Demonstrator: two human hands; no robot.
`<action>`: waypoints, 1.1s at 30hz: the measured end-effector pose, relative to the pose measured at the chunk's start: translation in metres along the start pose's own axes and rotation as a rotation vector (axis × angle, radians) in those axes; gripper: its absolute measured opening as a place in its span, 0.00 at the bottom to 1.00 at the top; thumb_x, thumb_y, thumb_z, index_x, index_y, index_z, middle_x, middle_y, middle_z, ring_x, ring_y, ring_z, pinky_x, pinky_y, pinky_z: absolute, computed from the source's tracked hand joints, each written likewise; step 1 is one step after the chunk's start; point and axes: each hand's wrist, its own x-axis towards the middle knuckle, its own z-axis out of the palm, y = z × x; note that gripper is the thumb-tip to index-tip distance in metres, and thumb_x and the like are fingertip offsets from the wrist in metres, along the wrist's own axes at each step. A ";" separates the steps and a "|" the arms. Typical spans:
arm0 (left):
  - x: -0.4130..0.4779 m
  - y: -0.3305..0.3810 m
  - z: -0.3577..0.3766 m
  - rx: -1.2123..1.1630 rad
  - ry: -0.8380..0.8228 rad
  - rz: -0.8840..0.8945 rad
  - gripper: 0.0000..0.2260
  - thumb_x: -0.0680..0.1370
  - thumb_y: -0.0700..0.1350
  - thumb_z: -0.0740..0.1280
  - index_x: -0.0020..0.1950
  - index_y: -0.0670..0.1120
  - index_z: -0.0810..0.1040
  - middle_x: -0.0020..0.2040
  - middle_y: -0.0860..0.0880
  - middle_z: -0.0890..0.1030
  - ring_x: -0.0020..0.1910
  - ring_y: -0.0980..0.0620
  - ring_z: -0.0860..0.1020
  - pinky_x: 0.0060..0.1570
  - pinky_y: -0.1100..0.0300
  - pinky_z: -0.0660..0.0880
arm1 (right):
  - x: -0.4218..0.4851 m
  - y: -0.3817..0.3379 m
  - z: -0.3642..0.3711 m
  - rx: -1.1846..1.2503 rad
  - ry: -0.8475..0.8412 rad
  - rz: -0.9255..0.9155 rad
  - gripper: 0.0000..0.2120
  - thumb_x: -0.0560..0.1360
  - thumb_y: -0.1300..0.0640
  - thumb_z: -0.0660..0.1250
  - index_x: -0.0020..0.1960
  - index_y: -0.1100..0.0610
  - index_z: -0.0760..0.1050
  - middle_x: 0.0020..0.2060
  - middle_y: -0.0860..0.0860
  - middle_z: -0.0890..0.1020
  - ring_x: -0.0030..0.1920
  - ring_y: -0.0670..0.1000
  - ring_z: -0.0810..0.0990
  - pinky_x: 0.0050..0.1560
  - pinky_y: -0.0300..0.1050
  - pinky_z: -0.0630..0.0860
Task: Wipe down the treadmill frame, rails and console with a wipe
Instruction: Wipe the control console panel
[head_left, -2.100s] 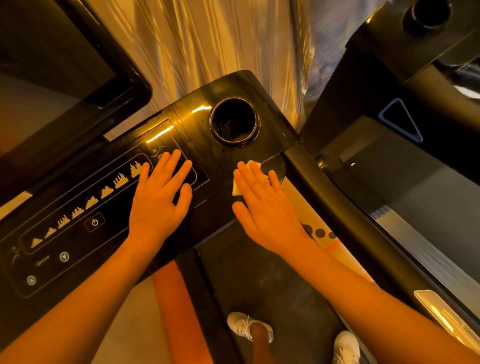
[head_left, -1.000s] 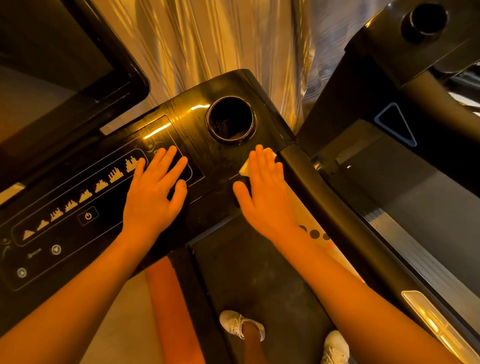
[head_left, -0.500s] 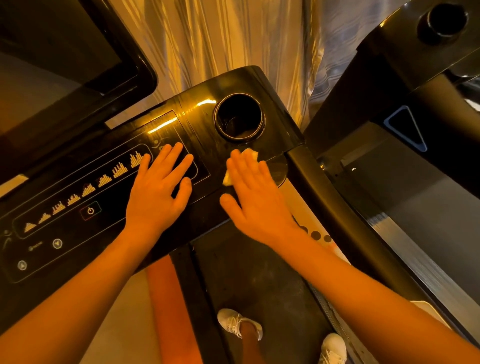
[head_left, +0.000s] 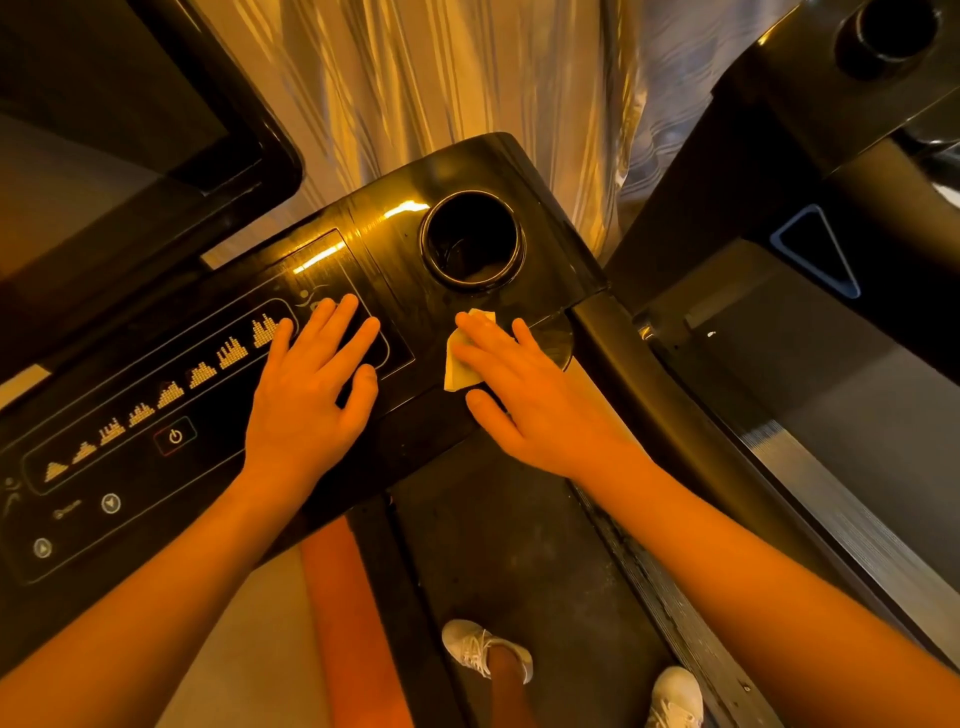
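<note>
A glossy black treadmill console (head_left: 395, 249) fills the left and middle of the head view. Its touch panel (head_left: 130, 441) shows lit bar icons and a power symbol. My left hand (head_left: 306, 400) rests flat on the panel's right end, fingers straight. My right hand (head_left: 530, 395) presses a pale folded wipe (head_left: 460, 364) flat against the console just below the round cup holder (head_left: 472, 241). Most of the wipe is hidden under my fingers. The black right rail (head_left: 675, 415) runs from the console's corner toward the lower right.
A dark screen (head_left: 130, 114) rises at the upper left. A second treadmill (head_left: 831, 208) stands close on the right, with its own cup holder (head_left: 888, 31). Curtain folds (head_left: 467, 78) hang behind. My feet in white shoes (head_left: 485, 649) stand on the dark belt (head_left: 519, 545).
My right hand has slid the wipe left, from the console's right corner by the rail to the spot below the cup holder. My left hand has stayed on the panel.
</note>
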 end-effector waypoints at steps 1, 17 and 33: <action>0.000 0.000 0.000 -0.001 0.001 0.000 0.21 0.83 0.49 0.59 0.76 0.47 0.71 0.78 0.46 0.66 0.79 0.46 0.61 0.78 0.39 0.55 | 0.000 0.001 0.000 -0.081 -0.009 -0.016 0.25 0.85 0.51 0.57 0.80 0.58 0.62 0.81 0.54 0.60 0.82 0.50 0.52 0.78 0.42 0.33; 0.001 0.000 0.000 -0.003 -0.008 0.003 0.21 0.83 0.49 0.58 0.76 0.47 0.71 0.78 0.46 0.66 0.79 0.46 0.61 0.78 0.40 0.55 | 0.001 0.006 -0.008 -0.376 -0.005 0.140 0.37 0.85 0.36 0.48 0.83 0.61 0.50 0.82 0.58 0.53 0.83 0.57 0.48 0.80 0.50 0.37; 0.000 -0.001 0.000 0.015 -0.018 0.006 0.21 0.83 0.49 0.58 0.76 0.47 0.70 0.79 0.46 0.65 0.80 0.47 0.59 0.79 0.42 0.53 | 0.015 -0.010 -0.005 -0.163 0.051 0.380 0.39 0.83 0.36 0.44 0.83 0.61 0.47 0.83 0.59 0.50 0.83 0.58 0.44 0.81 0.53 0.40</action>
